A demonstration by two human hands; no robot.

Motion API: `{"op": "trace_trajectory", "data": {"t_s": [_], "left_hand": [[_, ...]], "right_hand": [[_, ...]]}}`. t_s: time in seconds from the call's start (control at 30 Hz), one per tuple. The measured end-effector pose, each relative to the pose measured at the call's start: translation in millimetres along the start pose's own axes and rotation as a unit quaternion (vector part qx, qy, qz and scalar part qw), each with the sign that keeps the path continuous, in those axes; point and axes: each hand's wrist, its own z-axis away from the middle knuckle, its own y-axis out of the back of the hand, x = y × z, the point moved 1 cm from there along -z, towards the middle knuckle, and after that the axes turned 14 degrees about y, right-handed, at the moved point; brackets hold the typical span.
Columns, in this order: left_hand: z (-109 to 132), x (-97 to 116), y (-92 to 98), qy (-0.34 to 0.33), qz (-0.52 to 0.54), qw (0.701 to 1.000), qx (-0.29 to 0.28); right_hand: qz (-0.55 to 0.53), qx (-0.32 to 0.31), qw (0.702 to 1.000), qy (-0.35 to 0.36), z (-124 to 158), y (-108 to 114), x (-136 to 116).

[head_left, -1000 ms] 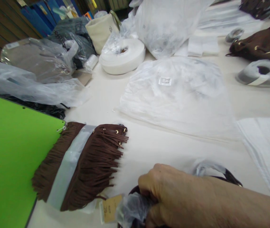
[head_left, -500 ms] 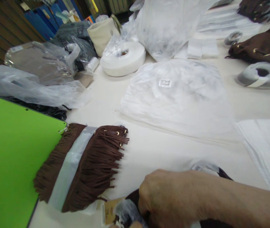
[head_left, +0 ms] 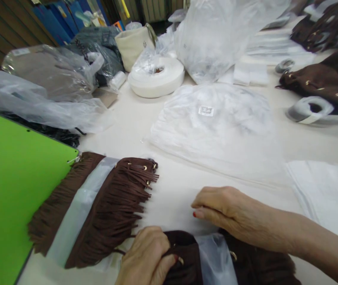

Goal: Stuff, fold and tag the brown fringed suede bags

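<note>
A dark brown fringed bag (head_left: pixel 186 253) with metal eyelets lies at the bottom of the head view, a translucent plastic band across its middle. My left hand (head_left: pixel 146 255) grips its left upper edge, thumb near an eyelet. Just above the bag's far edge, my right hand (head_left: pixel 231 209) reaches in from the right. Its fingers are extended and I see nothing between them and the thumb. To the left lies a second brown fringed bag (head_left: pixel 106 217), also wrapped in a pale band. The lower part of the nearer bag is cut off by the frame.
A green board (head_left: pixel 14 186) borders the left side. Beyond are a flat white plastic bag (head_left: pixel 216 138) with a barcode label, a white tape roll (head_left: pixel 157 89), a cream bag (head_left: pixel 133 45) and plastic-wrapped bags. At right lie white sheets (head_left: pixel 326 194), a clear roll (head_left: pixel 310 111) and brown bags.
My right hand has lifted off the bag and moved up, its fingers loosened. My left hand has come into fuller view on the bag's left edge. The brown tag is no longer visible.
</note>
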Motion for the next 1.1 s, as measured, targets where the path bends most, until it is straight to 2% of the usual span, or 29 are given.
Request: {"op": "trace_trajectory", "data": {"t_s": [0.1,0.23,0.37,0.47,0.57,0.67,0.8,0.87,0.97,1.03,1.1], "left_hand": [[-14.6,1.7,-2.3,0.05,0.045,0.996,-0.066],[-36.2,8.2,-11.8,0.121,0.099,0.98,-0.125],[-53.5,15.3,-22.4,0.073,0.058,0.984,-0.155],[-62.1,17.7,-25.3,0.072,0.062,0.982,-0.163],[-69.0,17.8,-26.8,0.03,0.048,0.988,-0.146],[-71.7,19.4,-27.8,-0.053,-0.072,0.99,-0.108],[-53.9,34.3,-23.4,-0.147,-0.194,0.969,0.05],[-34.1,43.8,-25.2,-0.212,-0.213,0.95,0.087],[-4.2,49.9,-38.0,-0.303,-0.243,0.918,0.081],[7.0,48.6,-48.6,-0.311,-0.269,0.908,0.079],[9.5,46.5,-55.1,-0.293,-0.287,0.909,0.071]], "right_hand": [[-0.022,0.017,0.998,-0.057,35.4,-11.6,6.7],[0.04,0.058,0.992,-0.106,62.0,-27.3,3.2],[0.07,0.055,0.986,-0.14,66.7,-36.6,0.6],[0.115,0.067,0.979,-0.154,67.9,-46.1,2.2],[0.165,0.079,0.973,-0.143,69.5,-54.7,6.3],[0.217,0.112,0.962,-0.121,71.2,-56.6,7.8],[0.314,0.219,0.923,-0.028,80.4,-59.3,-10.6],[0.375,0.243,0.894,0.028,88.9,-69.3,-26.2],[0.436,0.218,0.871,0.055,99.9,-93.3,-42.1],[0.432,0.194,0.88,0.036,103.0,-107.5,-43.5],[0.396,0.182,0.9,0.013,103.6,-115.1,-40.7]]}}
